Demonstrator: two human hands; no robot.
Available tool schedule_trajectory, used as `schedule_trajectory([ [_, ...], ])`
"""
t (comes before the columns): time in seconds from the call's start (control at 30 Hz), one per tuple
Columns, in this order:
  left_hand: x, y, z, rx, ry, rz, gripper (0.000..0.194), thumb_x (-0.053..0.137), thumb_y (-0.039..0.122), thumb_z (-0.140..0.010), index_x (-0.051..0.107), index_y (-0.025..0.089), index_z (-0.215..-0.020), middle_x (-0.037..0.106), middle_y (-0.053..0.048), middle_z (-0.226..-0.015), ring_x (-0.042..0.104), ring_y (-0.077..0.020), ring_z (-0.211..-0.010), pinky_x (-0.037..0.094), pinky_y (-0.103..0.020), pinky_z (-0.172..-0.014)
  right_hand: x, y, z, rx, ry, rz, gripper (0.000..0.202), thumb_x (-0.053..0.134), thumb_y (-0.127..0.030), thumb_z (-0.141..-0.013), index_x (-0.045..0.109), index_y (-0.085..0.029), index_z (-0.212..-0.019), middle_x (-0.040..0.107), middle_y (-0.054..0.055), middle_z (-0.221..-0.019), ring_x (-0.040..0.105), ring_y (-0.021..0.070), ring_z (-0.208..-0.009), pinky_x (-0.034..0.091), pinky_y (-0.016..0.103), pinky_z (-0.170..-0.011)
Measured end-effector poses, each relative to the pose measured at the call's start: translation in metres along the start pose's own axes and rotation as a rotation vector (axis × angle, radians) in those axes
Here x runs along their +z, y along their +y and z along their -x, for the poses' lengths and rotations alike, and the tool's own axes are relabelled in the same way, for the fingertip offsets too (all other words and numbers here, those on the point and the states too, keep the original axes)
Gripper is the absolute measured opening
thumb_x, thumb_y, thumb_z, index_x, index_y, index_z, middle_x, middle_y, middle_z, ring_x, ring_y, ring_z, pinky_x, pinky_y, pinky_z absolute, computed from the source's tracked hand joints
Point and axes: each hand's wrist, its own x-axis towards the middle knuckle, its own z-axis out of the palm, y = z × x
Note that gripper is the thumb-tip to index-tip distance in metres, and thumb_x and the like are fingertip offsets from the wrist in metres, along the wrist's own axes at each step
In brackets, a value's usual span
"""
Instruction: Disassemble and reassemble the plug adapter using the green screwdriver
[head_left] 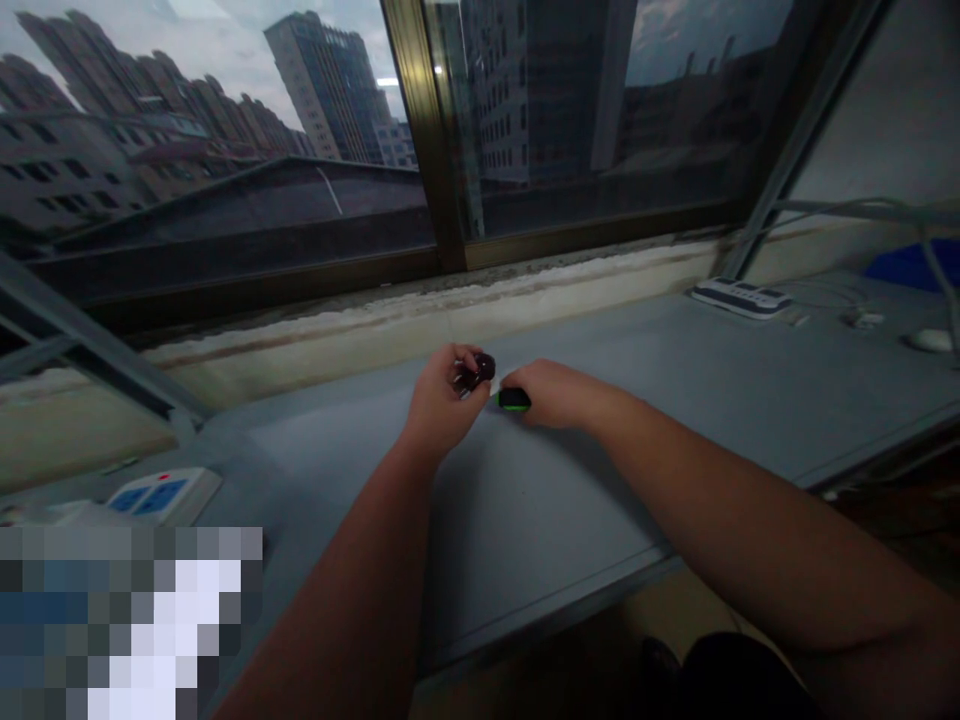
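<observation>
My left hand (444,392) is closed around a dark, glossy, rounded reddish-brown object (484,368), whose exact kind I cannot make out. Just to the right, my right hand (551,390) is wrapped round a tool with a black and green handle (514,400). A small pale part shows between the tool and my left fingers; whether it touches the dark object is unclear. Both hands are close together above the grey tabletop (525,500), near its middle.
On the left lies a white power strip (161,495) with blue sockets. Another power strip (741,297) rests at the back right, near cables, a white rounded item (930,341) and a blue object (911,265). Metal frame posts flank the window. The lower left corner is pixelated.
</observation>
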Motion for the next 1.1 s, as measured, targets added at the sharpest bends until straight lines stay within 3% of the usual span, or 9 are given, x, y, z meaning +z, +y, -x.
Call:
schedule_trajectory([
  [0.13,-0.002,0.002,0.002,0.006,-0.009,-0.145,0.039,0.073,0.010,-0.066,0.062,0.021,-0.102,0.063,-0.004,-0.104,0.062,-0.0166,-0.091,0.051,-0.028,-0.078,-0.003,0.003,0.001,0.010,0.063,-0.039,0.024,0.065,-0.015,-0.073,0.072,-0.016,-0.095,0.078,0.013,-0.101,0.070,0.0273,-0.092,0.037,0.030,-0.069],
  [0.2,-0.002,0.003,0.003,0.060,-0.035,-0.289,0.034,0.071,0.012,-0.068,0.068,0.021,-0.100,0.061,-0.005,-0.103,0.060,-0.0190,-0.093,0.050,-0.028,-0.077,-0.007,0.005,0.002,0.005,0.122,-0.076,0.019,0.065,-0.017,-0.073,0.072,-0.016,-0.091,0.077,0.012,-0.097,0.068,0.0246,-0.087,0.035,0.029,-0.067],
  [0.37,-0.002,0.007,0.004,0.137,-0.160,-0.476,0.016,0.065,0.013,-0.072,0.069,0.018,-0.086,0.062,-0.005,-0.096,0.062,-0.0208,-0.094,0.051,-0.036,-0.089,-0.012,0.015,0.004,-0.008,0.249,-0.194,0.016,0.066,-0.016,-0.075,0.071,-0.016,-0.090,0.073,0.006,-0.087,0.060,0.0177,-0.077,0.033,0.027,-0.065],
  [0.43,-0.001,0.007,0.004,0.101,-0.184,-0.508,0.012,0.068,0.020,-0.075,0.069,0.018,-0.086,0.065,-0.005,-0.094,0.062,-0.0205,-0.091,0.053,-0.036,-0.088,-0.011,0.018,0.004,-0.023,0.286,-0.215,0.016,0.066,-0.015,-0.075,0.071,-0.016,-0.089,0.072,0.004,-0.085,0.058,0.0167,-0.076,0.033,0.027,-0.066],
  [0.57,0.002,0.005,0.006,-0.069,-0.204,-0.417,0.028,0.069,0.040,-0.084,0.075,0.018,-0.101,0.069,-0.009,-0.103,0.067,-0.0216,-0.093,0.058,-0.032,-0.076,-0.011,0.020,0.002,-0.040,0.337,-0.247,0.014,0.065,-0.016,-0.076,0.071,-0.015,-0.089,0.070,0.004,-0.084,0.057,0.0162,-0.077,0.033,0.026,-0.067],
  [0.67,0.004,0.003,0.005,-0.193,-0.206,-0.278,0.032,0.062,0.038,-0.088,0.077,0.016,-0.107,0.068,-0.012,-0.113,0.071,-0.0200,-0.092,0.061,-0.030,-0.074,-0.013,0.022,0.002,-0.054,0.387,-0.310,0.014,0.065,-0.015,-0.075,0.069,-0.014,-0.089,0.066,0.003,-0.082,0.055,0.0153,-0.076,0.033,0.026,-0.068],
  [0.73,0.004,0.003,0.005,-0.219,-0.203,-0.301,0.032,0.062,0.033,-0.086,0.077,0.015,-0.108,0.069,-0.012,-0.113,0.071,-0.0181,-0.085,0.061,-0.030,-0.074,-0.014,0.023,0.002,-0.093,0.411,-0.377,0.012,0.065,-0.016,-0.075,0.067,-0.014,-0.086,0.063,0.001,-0.079,0.053,0.0146,-0.075,0.034,0.025,-0.067],
  [0.93,0.006,0.015,0.005,-0.270,-0.327,-0.330,0.027,0.067,0.035,-0.085,0.076,0.013,-0.099,0.072,-0.006,-0.084,0.067,-0.0150,-0.062,0.056,-0.028,-0.062,-0.014,0.022,0.002,-0.172,0.320,-0.504,0.010,0.065,-0.021,-0.074,0.062,-0.015,-0.082,0.056,-0.003,-0.073,0.048,0.0131,-0.070,0.033,0.025,-0.066],
  [1.1,0.009,0.023,0.006,-0.303,-0.317,-0.292,0.023,0.068,0.033,-0.085,0.073,0.014,-0.096,0.073,-0.006,-0.082,0.068,-0.0147,-0.062,0.054,-0.027,-0.061,-0.012,0.022,0.001,-0.132,0.265,-0.464,0.010,0.064,-0.021,-0.073,0.061,-0.016,-0.081,0.054,-0.004,-0.071,0.046,0.0120,-0.067,0.031,0.024,-0.064],
])
